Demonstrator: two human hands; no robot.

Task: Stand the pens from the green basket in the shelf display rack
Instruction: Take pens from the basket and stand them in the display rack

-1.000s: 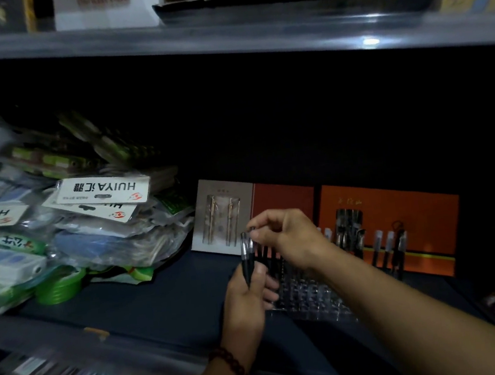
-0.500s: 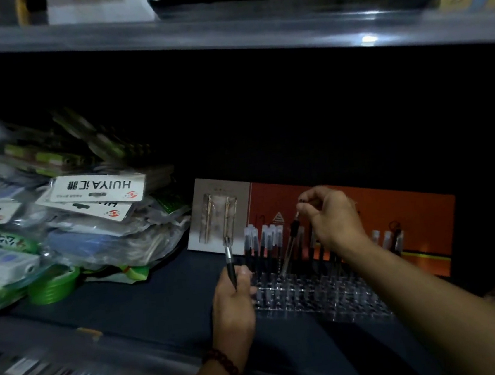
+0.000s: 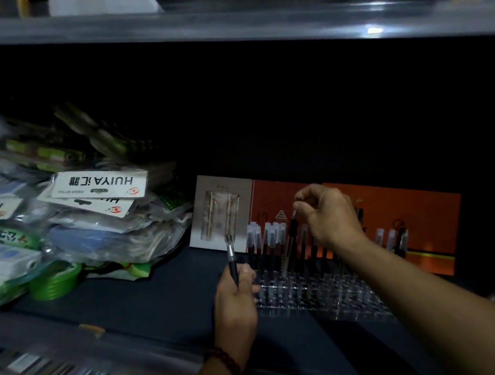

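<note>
Gripping hand, left: the left hand (image 3: 235,301) sits near the front edge of the shelf board (image 3: 161,306). Its fingers are curled round the lower barrel of a silver-and-black pen (image 3: 231,254), which stands upright above the fist.
Wrist: a bead bracelet (image 3: 224,360) circles the left wrist.
Rack: a clear display rack (image 3: 319,297) with a grid of holes lies on the board just right of the left hand, toward the board's right end.
Right hand: the right hand (image 3: 328,215) reaches over the rack's back rows. Thumb and fingertips pinch the top of a dark pen (image 3: 291,234), and the other fingers are curled.
Dark pen: it tilts, top toward the right and lower end down among the back rows. Whether it sits in a hole cannot be told.
Standing pens: a row of capped pens (image 3: 265,240) stands upright at the rack's back left, just left of the dark pen. A few more pens (image 3: 392,236) stand at the back right, beyond the right forearm.
Backing: an orange card (image 3: 411,216) and a grey card (image 3: 221,211) bearing two gold pens stand behind the rack, toward the board's back edge.
Left end: a pile of packets (image 3: 100,221) fills the board's left end, with a green tape roll (image 3: 56,282) at its foot.
Above: an upper shelf (image 3: 223,28) runs overhead.
</note>
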